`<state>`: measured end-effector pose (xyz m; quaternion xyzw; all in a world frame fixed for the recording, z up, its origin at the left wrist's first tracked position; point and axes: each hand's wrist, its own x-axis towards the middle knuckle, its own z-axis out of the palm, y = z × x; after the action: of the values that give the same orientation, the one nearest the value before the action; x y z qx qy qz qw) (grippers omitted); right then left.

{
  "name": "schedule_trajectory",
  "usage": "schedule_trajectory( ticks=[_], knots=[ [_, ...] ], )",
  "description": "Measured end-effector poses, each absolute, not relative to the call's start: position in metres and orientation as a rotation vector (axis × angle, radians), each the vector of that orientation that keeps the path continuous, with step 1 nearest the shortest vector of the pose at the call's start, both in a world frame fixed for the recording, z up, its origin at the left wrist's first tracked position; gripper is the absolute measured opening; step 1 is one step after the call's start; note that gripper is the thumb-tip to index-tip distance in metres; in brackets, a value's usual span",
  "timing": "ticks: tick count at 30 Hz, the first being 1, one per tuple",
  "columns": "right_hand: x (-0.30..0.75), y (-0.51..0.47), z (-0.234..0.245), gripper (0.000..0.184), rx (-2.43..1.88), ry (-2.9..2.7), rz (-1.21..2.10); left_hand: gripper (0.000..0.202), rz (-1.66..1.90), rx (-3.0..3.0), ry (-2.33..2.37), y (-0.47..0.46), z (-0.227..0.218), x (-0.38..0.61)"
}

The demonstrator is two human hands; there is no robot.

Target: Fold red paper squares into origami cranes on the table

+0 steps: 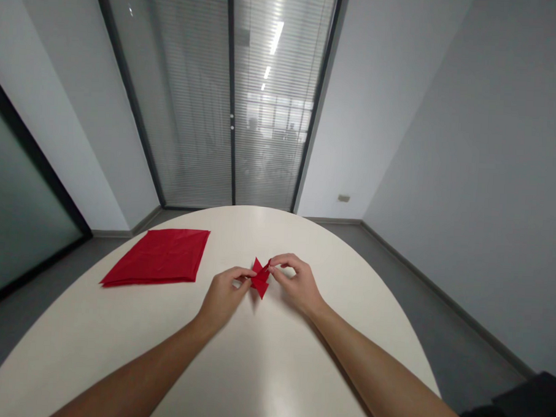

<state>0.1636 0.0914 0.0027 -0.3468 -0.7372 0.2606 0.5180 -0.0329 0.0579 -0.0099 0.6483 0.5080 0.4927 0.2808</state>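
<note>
A small folded red paper figure (260,281) with several pointed tips is held a little above the table between my two hands. My left hand (228,292) pinches its left side between thumb and fingers. On the other side, my right hand (297,280) grips a narrow upper-right tip between thumb and forefinger. The fingertips cover parts of the folds, so the figure's exact shape cannot be made out.
A flat stack of red paper sheets (160,255) lies at the left of the round white table (271,368). Behind the table stands a glass partition with blinds (271,147). A dark object (532,404) is at the lower right, beyond the table's edge.
</note>
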Motion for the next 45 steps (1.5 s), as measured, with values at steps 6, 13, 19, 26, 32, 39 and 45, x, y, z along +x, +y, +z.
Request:
schedule_trajectory(
  ticks=[6,13,19,26,32,39,45],
  knots=[
    [0.1641,0.0901,0.0059,0.008,-0.809,-1.840,0.562,0.019,1.339,1.736,1.351,0.0575,-0.0093,-0.0333],
    [0.1636,0.0910,0.0039,0.009,-0.863,-1.815,0.596,0.019,1.317,1.753,1.344,0.0576,-0.0096,-0.0335],
    [0.1630,0.0939,-0.0004,0.011,-0.872,-1.745,0.687,0.024,1.267,1.744,1.343,0.0570,-0.0087,-0.0323],
    [0.1617,0.0940,-0.0019,0.015,-0.834,-1.716,0.747,0.024,1.238,1.776,1.323,0.0572,-0.0113,-0.0322],
    [0.1612,0.0927,0.0001,0.015,-0.826,-1.740,0.735,0.023,1.225,1.817,1.285,0.0584,-0.0128,-0.0326],
    [0.1592,0.0897,0.0024,0.021,-0.806,-1.721,0.853,0.023,1.225,1.779,1.284,0.0585,-0.0135,-0.0326],
    [0.1585,0.0884,0.0020,0.028,-0.805,-1.731,0.902,0.023,1.241,1.791,1.255,0.0586,-0.0126,-0.0321]
  ],
)
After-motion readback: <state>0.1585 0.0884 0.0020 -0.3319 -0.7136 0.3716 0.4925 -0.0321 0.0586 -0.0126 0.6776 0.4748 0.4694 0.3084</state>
